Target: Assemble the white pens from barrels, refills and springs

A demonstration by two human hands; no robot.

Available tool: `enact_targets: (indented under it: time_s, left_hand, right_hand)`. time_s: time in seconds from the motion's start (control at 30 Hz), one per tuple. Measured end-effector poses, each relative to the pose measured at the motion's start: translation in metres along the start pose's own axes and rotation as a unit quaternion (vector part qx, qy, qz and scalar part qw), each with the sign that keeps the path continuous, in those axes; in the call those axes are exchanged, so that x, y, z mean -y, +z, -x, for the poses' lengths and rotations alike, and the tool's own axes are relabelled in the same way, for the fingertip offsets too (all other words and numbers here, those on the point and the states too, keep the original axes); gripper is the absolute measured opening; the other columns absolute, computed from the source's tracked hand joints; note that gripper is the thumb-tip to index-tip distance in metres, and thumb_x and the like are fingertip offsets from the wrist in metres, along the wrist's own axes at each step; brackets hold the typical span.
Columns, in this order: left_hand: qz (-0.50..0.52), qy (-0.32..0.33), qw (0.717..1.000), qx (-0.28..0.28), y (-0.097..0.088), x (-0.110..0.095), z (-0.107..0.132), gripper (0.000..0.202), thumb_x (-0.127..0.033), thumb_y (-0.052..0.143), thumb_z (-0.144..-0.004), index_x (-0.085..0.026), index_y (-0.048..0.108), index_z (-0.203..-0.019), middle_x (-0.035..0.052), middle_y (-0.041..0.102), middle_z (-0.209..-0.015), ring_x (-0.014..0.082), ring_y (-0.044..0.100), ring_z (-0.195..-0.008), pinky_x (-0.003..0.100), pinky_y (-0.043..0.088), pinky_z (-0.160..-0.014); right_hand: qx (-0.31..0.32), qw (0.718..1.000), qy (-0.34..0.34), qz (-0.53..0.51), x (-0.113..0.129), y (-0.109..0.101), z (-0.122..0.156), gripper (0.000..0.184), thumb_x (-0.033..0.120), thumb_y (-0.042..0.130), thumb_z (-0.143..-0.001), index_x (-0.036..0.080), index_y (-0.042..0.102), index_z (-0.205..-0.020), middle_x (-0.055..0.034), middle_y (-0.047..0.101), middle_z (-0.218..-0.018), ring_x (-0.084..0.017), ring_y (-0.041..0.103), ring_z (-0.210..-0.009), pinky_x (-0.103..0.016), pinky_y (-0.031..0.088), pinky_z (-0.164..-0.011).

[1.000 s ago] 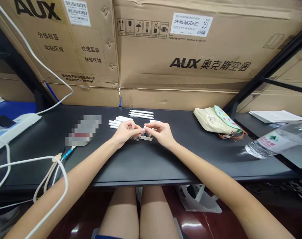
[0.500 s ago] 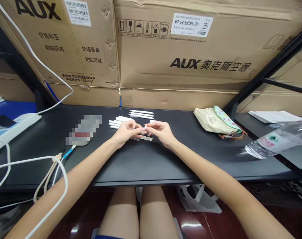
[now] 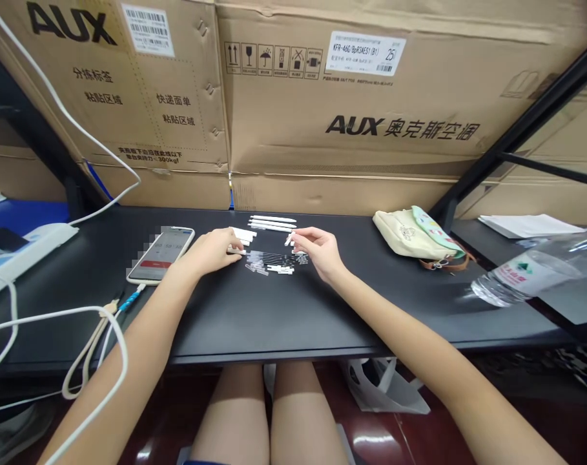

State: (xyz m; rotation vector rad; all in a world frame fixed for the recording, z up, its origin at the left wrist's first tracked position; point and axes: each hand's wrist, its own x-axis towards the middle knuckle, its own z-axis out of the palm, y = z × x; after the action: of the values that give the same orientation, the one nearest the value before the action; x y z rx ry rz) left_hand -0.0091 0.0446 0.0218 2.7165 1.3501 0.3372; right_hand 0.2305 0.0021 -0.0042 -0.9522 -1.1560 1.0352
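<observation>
My left hand [image 3: 208,252] rests on the black desk [image 3: 274,316], with a white pen-like barrel [image 3: 236,250] pinched at its fingertips. Beyond it lie more white barrels [image 3: 243,235], partly behind the fingers. My right hand [image 3: 317,248] hovers at the other side, pinching a small white piece [image 3: 288,240]. Between my hands lies a spread of small black, clear and white pen parts [image 3: 268,261]. Several long white pens [image 3: 272,223] lie side by side behind them.
A smartphone [image 3: 160,254] lies left of my left hand, with a white power strip [image 3: 26,242] and white cables [image 3: 94,368] further left. To the right are a beige cloth bag [image 3: 414,236] and a plastic water bottle [image 3: 530,271]. Cardboard AUX boxes [image 3: 351,110] rise behind the desk.
My hands have parted, the left moving left and the right moving slightly right. The small parts between them now show fully, and the view has tilted a little.
</observation>
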Motion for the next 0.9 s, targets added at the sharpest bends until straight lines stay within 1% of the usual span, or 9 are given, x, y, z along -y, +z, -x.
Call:
enact_targets:
  time_s: [0.13, 0.4, 0.47, 0.53, 0.6, 0.67, 0.77, 0.83, 0.9]
  left_hand:
    - [-0.023, -0.014, 1.000, 0.011, 0.003, -0.001, -0.001, 0.022, -0.028, 0.055, -0.077, -0.022, 0.069, -0.091, 0.0065, 0.062, -0.094, 0.0215, 0.059, -0.078, 0.028, 0.040, -0.063]
    - [-0.011, -0.028, 1.000, 0.004, 0.004, 0.000, 0.003, 0.016, -0.029, 0.054, -0.078, -0.021, 0.067, -0.079, 0.0078, 0.060, -0.093, 0.0264, 0.055, -0.092, 0.032, 0.042, -0.071]
    - [0.015, -0.038, 0.999, -0.016, 0.001, 0.000, 0.002, 0.017, -0.032, 0.055, -0.077, -0.020, 0.068, -0.078, 0.0080, 0.060, -0.092, 0.0265, 0.054, -0.094, 0.033, 0.043, -0.075]
    - [0.072, -0.048, 0.993, -0.084, -0.002, -0.003, 0.000, 0.019, -0.036, 0.057, -0.077, -0.020, 0.067, -0.078, 0.0080, 0.060, -0.092, 0.0259, 0.053, -0.095, 0.035, 0.043, -0.082]
    - [0.189, -0.064, 0.963, -0.180, -0.003, -0.009, -0.004, 0.024, -0.041, 0.059, -0.077, -0.018, 0.066, -0.080, 0.0076, 0.062, -0.092, 0.0243, 0.055, -0.095, 0.036, 0.043, -0.086]
    - [0.358, -0.085, 0.901, -0.230, 0.000, -0.018, -0.008, 0.032, -0.048, 0.061, -0.076, -0.017, 0.064, -0.083, 0.0068, 0.065, -0.090, 0.0219, 0.059, -0.090, 0.034, 0.045, -0.085]
    - [0.551, -0.088, 0.815, -0.159, 0.010, -0.035, -0.012, 0.041, -0.052, 0.071, -0.066, -0.015, 0.063, -0.084, 0.0067, 0.068, -0.083, 0.0207, 0.064, -0.081, 0.034, 0.050, -0.077]
    - [0.597, -0.074, 0.791, -0.110, 0.018, -0.046, -0.012, 0.040, -0.048, 0.075, -0.063, -0.014, 0.064, -0.082, 0.0074, 0.069, -0.082, 0.0212, 0.066, -0.081, 0.034, 0.052, -0.076]
    - [0.616, -0.066, 0.782, -0.066, 0.024, -0.053, -0.011, 0.038, -0.044, 0.077, -0.063, -0.014, 0.066, -0.081, 0.0080, 0.070, -0.082, 0.0218, 0.067, -0.083, 0.034, 0.053, -0.077]
  right_hand:
    - [-0.013, 1.000, 0.009, -0.001, 0.002, 0.001, 0.000, 0.028, 0.037, 0.079, -0.057, 0.017, 0.068, -0.073, -0.0024, 0.067, -0.071, -0.012, 0.060, -0.064, -0.027, 0.052, -0.062]
    - [-0.008, 1.000, 0.004, 0.003, 0.001, 0.000, -0.001, 0.028, 0.038, 0.079, -0.057, 0.017, 0.068, -0.073, -0.0026, 0.067, -0.072, -0.012, 0.060, -0.065, -0.027, 0.052, -0.061]
    - [-0.012, 1.000, 0.002, 0.008, 0.002, 0.000, 0.000, 0.030, 0.040, 0.079, -0.057, 0.017, 0.068, -0.073, -0.0026, 0.067, -0.072, -0.013, 0.061, -0.066, -0.027, 0.053, -0.062]
    - [-0.016, 1.000, -0.004, 0.010, 0.002, 0.000, 0.000, 0.030, 0.041, 0.078, -0.058, 0.017, 0.068, -0.074, -0.0027, 0.067, -0.072, -0.013, 0.062, -0.067, -0.028, 0.053, -0.062]
    - [-0.020, 1.000, -0.018, 0.013, 0.003, -0.001, 0.000, 0.030, 0.041, 0.078, -0.058, 0.018, 0.068, -0.075, -0.0029, 0.068, -0.073, -0.014, 0.062, -0.068, -0.028, 0.053, -0.062]
    - [-0.025, 0.999, -0.034, 0.018, 0.003, -0.001, -0.001, 0.029, 0.041, 0.078, -0.059, 0.018, 0.068, -0.075, -0.0029, 0.068, -0.073, -0.014, 0.061, -0.067, -0.029, 0.053, -0.061]
    - [-0.031, 0.998, -0.048, 0.017, 0.004, -0.002, -0.001, 0.029, 0.041, 0.078, -0.058, 0.018, 0.068, -0.074, -0.0027, 0.068, -0.073, -0.013, 0.060, -0.065, -0.029, 0.053, -0.060]
    - [-0.028, 0.998, -0.054, 0.019, 0.006, -0.001, -0.001, 0.030, 0.042, 0.078, -0.058, 0.018, 0.069, -0.074, -0.0030, 0.068, -0.073, -0.014, 0.061, -0.065, -0.030, 0.053, -0.060]
    - [-0.022, 0.998, -0.061, 0.026, 0.008, 0.001, 0.000, 0.032, 0.043, 0.078, -0.058, 0.018, 0.069, -0.074, -0.0031, 0.068, -0.074, -0.014, 0.061, -0.065, -0.030, 0.053, -0.060]
